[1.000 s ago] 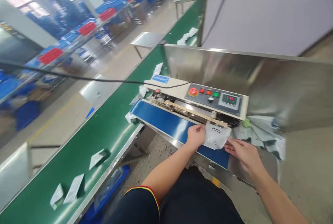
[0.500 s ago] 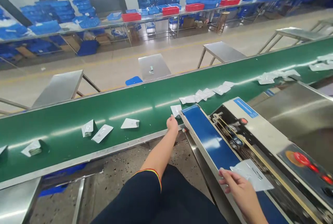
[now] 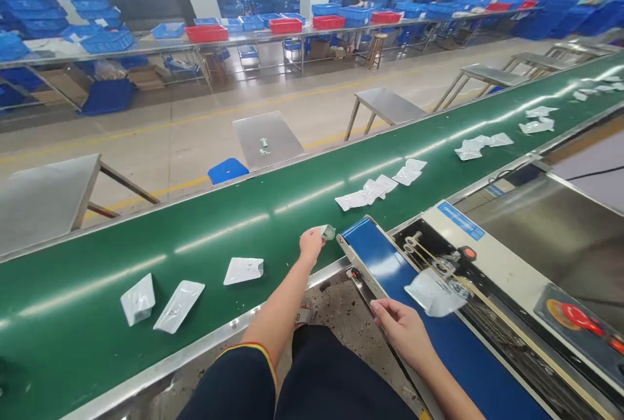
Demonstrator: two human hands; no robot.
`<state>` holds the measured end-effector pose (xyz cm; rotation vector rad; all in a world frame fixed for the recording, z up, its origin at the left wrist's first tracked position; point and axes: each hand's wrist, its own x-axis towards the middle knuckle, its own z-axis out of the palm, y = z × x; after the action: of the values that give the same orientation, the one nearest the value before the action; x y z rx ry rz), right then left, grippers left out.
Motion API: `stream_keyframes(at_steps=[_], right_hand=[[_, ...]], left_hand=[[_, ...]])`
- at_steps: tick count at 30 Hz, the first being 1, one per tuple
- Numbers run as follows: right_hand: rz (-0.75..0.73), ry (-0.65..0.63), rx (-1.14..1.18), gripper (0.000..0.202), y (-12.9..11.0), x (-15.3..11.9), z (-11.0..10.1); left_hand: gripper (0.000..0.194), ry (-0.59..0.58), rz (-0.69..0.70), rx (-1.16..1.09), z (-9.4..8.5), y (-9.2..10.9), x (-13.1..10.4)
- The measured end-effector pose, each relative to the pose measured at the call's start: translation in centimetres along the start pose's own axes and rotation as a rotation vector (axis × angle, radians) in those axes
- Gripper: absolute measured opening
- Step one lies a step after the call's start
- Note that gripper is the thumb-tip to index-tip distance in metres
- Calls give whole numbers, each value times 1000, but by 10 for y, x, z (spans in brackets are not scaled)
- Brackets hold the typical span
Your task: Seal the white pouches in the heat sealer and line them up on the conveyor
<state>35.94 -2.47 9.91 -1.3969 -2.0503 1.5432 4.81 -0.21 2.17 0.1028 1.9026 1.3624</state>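
My left hand reaches over the green conveyor belt, its fingers closed on a small white pouch beside the end of the blue belt. Much of that pouch shows past my fingertips. Over the left side of the blue belt, my right hand has its fingers curled together, with nothing visible in them. Just beyond it, apart from the fingers, another white pouch lies at the belt's right side, against the sealing machine. A white pouch lies flat on the green belt, left of my left hand.
More pouches lie at left on the green belt, and an overlapping row lies beyond the blue belt. The machine with a red knob stands at right. Steel tables line the far side; blue and red bins fill the back.
My left hand has taken hold of the pouch at the blue belt's end. The other pouch has moved up the blue belt, away from my right hand. The view has shifted right.
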Motion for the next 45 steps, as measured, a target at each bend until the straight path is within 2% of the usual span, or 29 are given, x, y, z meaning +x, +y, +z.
stream_keyframes(at_steps=[3,5,8,10,12,14,16,18,21,23,25,26,29,30,32,34,36,39,42,45], right_hand=[[-211,182,-39,58,15,-3,1],[-392,333,-94,53,27,-11,-1],[-627,486,-185,34,48,-36,-18],[-697,530,-194,24,67,-62,-36],[-655,591,-165,23,90,-94,-56],[-518,687,-104,24,113,-127,-76],[-365,747,-22,28,135,-159,-93],[-272,755,35,30,152,-186,-107],[-265,770,10,32,168,-217,-124],[-270,805,-14,27,174,-231,-132],[-227,838,16,29,178,-243,-137],[-184,854,48,33,180,-247,-140],[-24,916,180,46,187,-258,-147],[29,929,235,50,190,-261,-149],[125,929,356,58,199,-262,-156],[220,937,495,65,211,-260,-165],[319,977,651,68,225,-254,-176],[435,1021,866,62,242,-241,-196],[454,1003,928,49,252,-226,-213],[461,958,907,39,252,-206,-220]], left_hand=[[27,-179,82,-3,-16,-3,-52],[28,-352,87,-30,-9,-10,-97],[26,-599,7,-53,25,-24,-169],[27,-713,-69,-40,57,-35,-212],[26,-749,-98,2,90,-49,-247],[27,-739,-47,68,121,-64,-275],[28,-780,-5,114,148,-78,-300],[25,-883,-58,131,173,-89,-322],[22,-1004,-217,187,203,-98,-350],[23,-1058,-295,258,220,-103,-363],[28,-1079,-271,355,232,-108,-370],[31,-1059,-181,396,237,-111,-373],[34,-981,271,400,247,-125,-377],[36,-1004,388,379,249,-131,-378],[41,-1129,481,398,255,-143,-380],[43,-1185,478,486,266,-155,-380],[44,-1106,456,573,282,-164,-380],[43,-963,336,634,310,-170,-378],[39,-916,234,621,329,-171,-374],[36,-875,206,564,333,-166,-366]])
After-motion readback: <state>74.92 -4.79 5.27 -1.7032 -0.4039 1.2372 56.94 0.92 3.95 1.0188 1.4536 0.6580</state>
